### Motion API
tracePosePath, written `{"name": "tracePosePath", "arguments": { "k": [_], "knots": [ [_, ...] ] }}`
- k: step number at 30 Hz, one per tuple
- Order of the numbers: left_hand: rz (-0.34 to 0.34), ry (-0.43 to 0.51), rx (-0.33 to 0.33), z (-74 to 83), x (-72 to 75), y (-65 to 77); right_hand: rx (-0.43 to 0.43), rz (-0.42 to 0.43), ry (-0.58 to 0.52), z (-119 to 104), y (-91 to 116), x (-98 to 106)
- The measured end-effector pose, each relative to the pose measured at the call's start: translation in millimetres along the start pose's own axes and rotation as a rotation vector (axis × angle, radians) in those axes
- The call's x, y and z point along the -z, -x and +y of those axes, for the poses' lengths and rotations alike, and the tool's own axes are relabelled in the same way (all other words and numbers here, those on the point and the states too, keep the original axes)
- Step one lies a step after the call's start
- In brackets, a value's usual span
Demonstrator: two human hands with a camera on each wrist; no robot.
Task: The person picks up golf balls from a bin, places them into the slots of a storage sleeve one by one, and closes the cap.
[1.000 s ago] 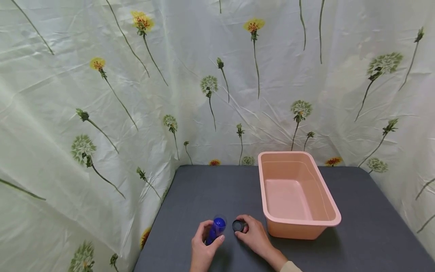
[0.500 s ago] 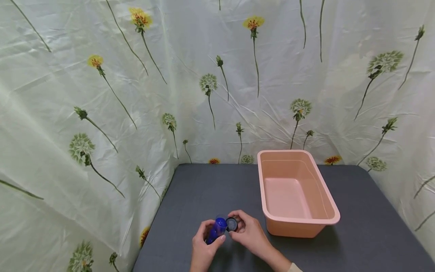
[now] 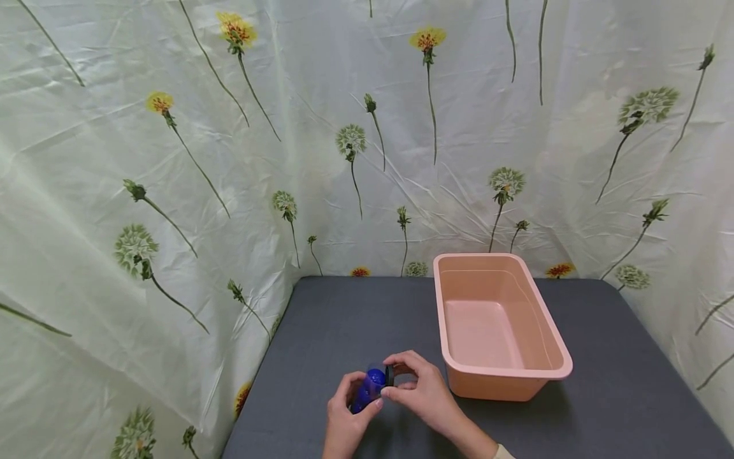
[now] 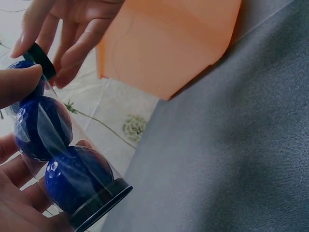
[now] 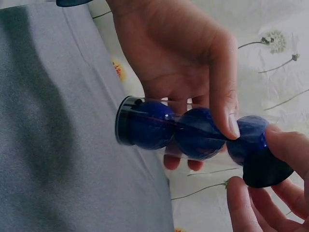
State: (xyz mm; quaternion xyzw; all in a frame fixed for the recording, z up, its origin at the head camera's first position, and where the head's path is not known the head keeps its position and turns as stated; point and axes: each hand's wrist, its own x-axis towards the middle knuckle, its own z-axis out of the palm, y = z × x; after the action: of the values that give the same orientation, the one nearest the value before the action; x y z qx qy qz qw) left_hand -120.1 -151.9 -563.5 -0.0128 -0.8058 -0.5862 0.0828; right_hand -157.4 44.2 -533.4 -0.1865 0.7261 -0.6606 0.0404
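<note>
My left hand [image 3: 344,414] grips a clear plastic tube [image 4: 91,133] with its fingers and thumb around the side. Inside it three blue golf balls [image 4: 79,179] with dimpled surfaces are stacked in a row. A black cap [image 4: 104,205] closes the tube's bottom end. The tube tilts, its mouth leaning toward the right hand in the head view. With thumb and fingertips, my right hand [image 3: 427,395] pinches a black lid [image 5: 265,168] by its edge. That lid stands on edge right at the tube's mouth, next to the top ball.
A pink plastic basin [image 3: 452,357] stands on the dark grey table [image 3: 355,319], just right of and beyond the right hand. A pale curtain [image 3: 321,127] printed with dandelions hangs behind the table and along its left side.
My right hand has brought the black lid left to the tube's mouth and turned it from facing up to edge-on. The left hand has tipped the tube slightly toward it.
</note>
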Motion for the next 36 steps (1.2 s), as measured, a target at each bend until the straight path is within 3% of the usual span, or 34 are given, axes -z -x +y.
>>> {"name": "tracePosePath", "arguments": {
  "k": [4,10,16,23,27,36],
  "knots": [
    [-0.024,0.005,0.035,1.8,-0.4,0.2,0.029,0.004,0.052,-5,-1,1],
    [-0.038,0.005,0.002,1.4,-2.0,0.2,0.130,0.037,0.208,-16,-3,2],
    [-0.069,0.002,-0.014,-1.1,-4.0,0.5,0.210,-0.027,0.310,-21,-4,6],
    [-0.094,-0.009,-0.073,-5.9,-5.1,1.5,0.166,-0.160,0.453,-31,-7,14],
    [-0.132,-0.046,-0.066,-8.3,-5.7,2.5,0.149,-0.214,0.544,-36,-10,17],
    [-0.146,-0.094,-0.053,-5.6,-7.9,2.2,0.147,-0.139,0.638,-39,-12,15]
  ]
}}
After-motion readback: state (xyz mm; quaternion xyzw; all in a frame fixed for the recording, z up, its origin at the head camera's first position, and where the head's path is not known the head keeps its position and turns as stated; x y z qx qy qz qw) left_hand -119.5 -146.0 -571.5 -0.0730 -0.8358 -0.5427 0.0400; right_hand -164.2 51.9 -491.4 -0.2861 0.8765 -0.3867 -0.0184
